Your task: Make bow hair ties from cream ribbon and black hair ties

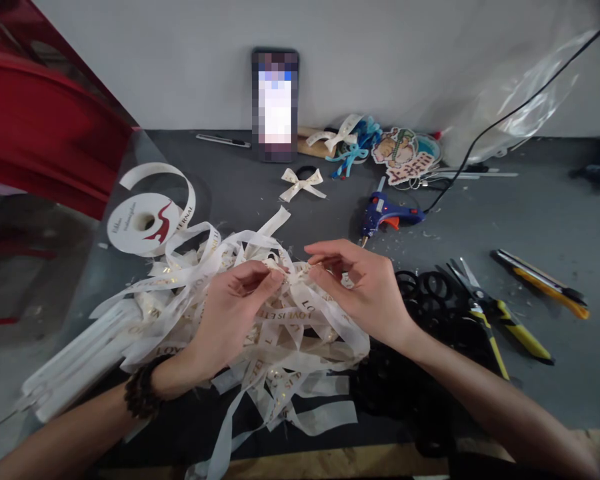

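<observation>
Over a heap of printed white ribbon (285,313), both hands pinch a white ribbon bow (299,272) near its middle. My left hand (237,300) has thumb and forefinger closed on the bow's left side. On its right side, my right hand (360,283) grips with thumb and fingers bent together. Part of the bow is hidden behind the fingertips. Loose ribbon strips trail below the hands, some with gold lettering. Beyond the hands, a finished-looking white bow (303,184) on a black hair tie lies on the grey table.
A ribbon spool (130,223) lies at left, beside a white power strip (87,353). A blue glue gun (387,213), black hair ties (420,313), yellow-handled scissors (500,317) and a yellow cutter (545,283) lie at right. A phone (275,107) leans on the wall.
</observation>
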The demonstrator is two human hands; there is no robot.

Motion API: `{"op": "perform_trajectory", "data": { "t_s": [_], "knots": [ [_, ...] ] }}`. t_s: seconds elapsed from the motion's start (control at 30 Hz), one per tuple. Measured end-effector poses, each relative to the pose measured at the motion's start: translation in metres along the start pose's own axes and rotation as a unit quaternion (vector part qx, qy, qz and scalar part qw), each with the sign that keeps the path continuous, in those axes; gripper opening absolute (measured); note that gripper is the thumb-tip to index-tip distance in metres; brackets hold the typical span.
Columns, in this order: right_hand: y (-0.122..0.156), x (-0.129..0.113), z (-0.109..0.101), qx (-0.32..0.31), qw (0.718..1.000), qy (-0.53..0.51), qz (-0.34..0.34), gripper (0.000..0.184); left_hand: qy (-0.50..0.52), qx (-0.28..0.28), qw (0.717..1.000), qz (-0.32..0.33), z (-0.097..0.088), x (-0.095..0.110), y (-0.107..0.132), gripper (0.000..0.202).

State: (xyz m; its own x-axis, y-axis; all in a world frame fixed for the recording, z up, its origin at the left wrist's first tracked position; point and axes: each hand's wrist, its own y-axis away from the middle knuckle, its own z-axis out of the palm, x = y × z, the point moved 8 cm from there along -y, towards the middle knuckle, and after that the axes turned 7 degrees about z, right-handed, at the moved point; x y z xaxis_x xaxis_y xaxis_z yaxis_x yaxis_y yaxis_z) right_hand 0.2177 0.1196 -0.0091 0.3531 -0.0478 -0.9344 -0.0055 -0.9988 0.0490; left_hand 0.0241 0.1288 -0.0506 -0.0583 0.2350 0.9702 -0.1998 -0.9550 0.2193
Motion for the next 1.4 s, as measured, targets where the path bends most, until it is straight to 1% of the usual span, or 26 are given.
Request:
{"op": "perform_trajectory", "data": {
  "t_s": [0.07, 0.1, 0.17, 0.23, 0.3, 0.37, 0.43, 0.5, 0.57, 0.73, 0.8, 0.87, 0.93, 1.0, 1.03, 1.1, 1.23, 1.3, 1.4],
  "knots": [
    [0.002, -0.004, 0.0, 0.003, 1.0, 0.002, -0.015, 0.033, 0.006, 0.005, 1.0, 0.003, 0.0, -0.002, 0.0, 0.018],
    [0.004, -0.007, 0.001, 0.001, 1.0, 0.013, -0.028, 0.034, 0.009, 0.007, 1.0, -0.001, 0.0, -0.004, 0.0, 0.018],
    [0.008, -0.014, 0.005, 0.003, 0.998, 0.039, -0.054, 0.028, 0.011, 0.0, 1.0, -0.015, 0.002, -0.007, 0.002, 0.02],
    [0.011, -0.017, 0.01, -0.001, 0.997, 0.053, -0.062, 0.02, 0.012, -0.015, 1.0, -0.024, 0.006, -0.009, 0.004, 0.024],
    [0.012, -0.013, 0.016, -0.017, 0.998, 0.051, -0.046, 0.018, 0.016, -0.019, 1.0, -0.018, 0.007, -0.008, 0.005, 0.026],
    [0.011, -0.007, 0.022, -0.046, 0.998, 0.038, -0.021, 0.022, 0.029, -0.013, 0.999, -0.005, 0.007, -0.006, 0.005, 0.025],
    [0.008, 0.0, 0.026, -0.076, 0.997, 0.003, 0.011, 0.024, 0.046, -0.014, 0.999, 0.003, 0.006, -0.006, 0.004, 0.024],
    [0.005, 0.005, 0.028, -0.105, 0.993, -0.038, 0.037, 0.023, 0.044, -0.023, 0.999, 0.012, 0.006, -0.006, 0.003, 0.023],
    [0.003, 0.007, 0.027, -0.124, 0.99, -0.059, 0.045, 0.019, 0.023, -0.046, 0.998, 0.026, 0.007, -0.004, 0.002, 0.022],
    [-0.001, 0.003, 0.021, -0.136, 0.99, -0.038, 0.025, 0.01, -0.005, -0.145, 0.988, 0.056, 0.016, 0.004, -0.002, 0.021],
    [-0.001, 0.003, 0.022, -0.15, 0.987, -0.042, 0.027, 0.01, -0.005, -0.162, 0.985, 0.064, 0.017, 0.006, -0.003, 0.021],
    [-0.001, 0.005, 0.024, -0.162, 0.984, -0.062, 0.044, 0.01, -0.001, -0.18, 0.982, 0.056, 0.02, 0.006, -0.004, 0.024],
    [-0.002, 0.01, 0.024, -0.156, 0.979, -0.106, 0.079, 0.013, -0.002, -0.194, 0.98, 0.048, 0.023, 0.005, -0.004, 0.026],
    [-0.002, 0.018, 0.024, -0.14, 0.969, -0.168, 0.115, 0.025, -0.025, -0.207, 0.977, 0.053, 0.025, 0.006, -0.003, 0.023],
    [-0.002, 0.021, 0.023, -0.13, 0.964, -0.193, 0.125, 0.03, -0.043, -0.212, 0.975, 0.06, 0.026, 0.007, -0.003, 0.02],
    [-0.002, 0.024, 0.021, -0.11, 0.963, -0.214, 0.125, 0.036, -0.083, -0.211, 0.971, 0.079, 0.025, 0.011, -0.002, 0.016],
    [0.0, 0.021, 0.015, -0.071, 0.979, -0.167, 0.096, 0.041, -0.121, -0.177, 0.971, 0.104, 0.019, 0.02, -0.003, 0.018],
    [0.001, 0.021, 0.014, -0.062, 0.982, -0.146, 0.099, 0.043, -0.133, -0.19, 0.968, 0.1, 0.02, 0.02, -0.003, 0.016],
    [0.001, 0.021, 0.012, -0.055, 0.984, -0.13, 0.108, 0.048, -0.152, -0.2, 0.965, 0.081, 0.022, 0.016, -0.004, 0.022]
  ]
}}
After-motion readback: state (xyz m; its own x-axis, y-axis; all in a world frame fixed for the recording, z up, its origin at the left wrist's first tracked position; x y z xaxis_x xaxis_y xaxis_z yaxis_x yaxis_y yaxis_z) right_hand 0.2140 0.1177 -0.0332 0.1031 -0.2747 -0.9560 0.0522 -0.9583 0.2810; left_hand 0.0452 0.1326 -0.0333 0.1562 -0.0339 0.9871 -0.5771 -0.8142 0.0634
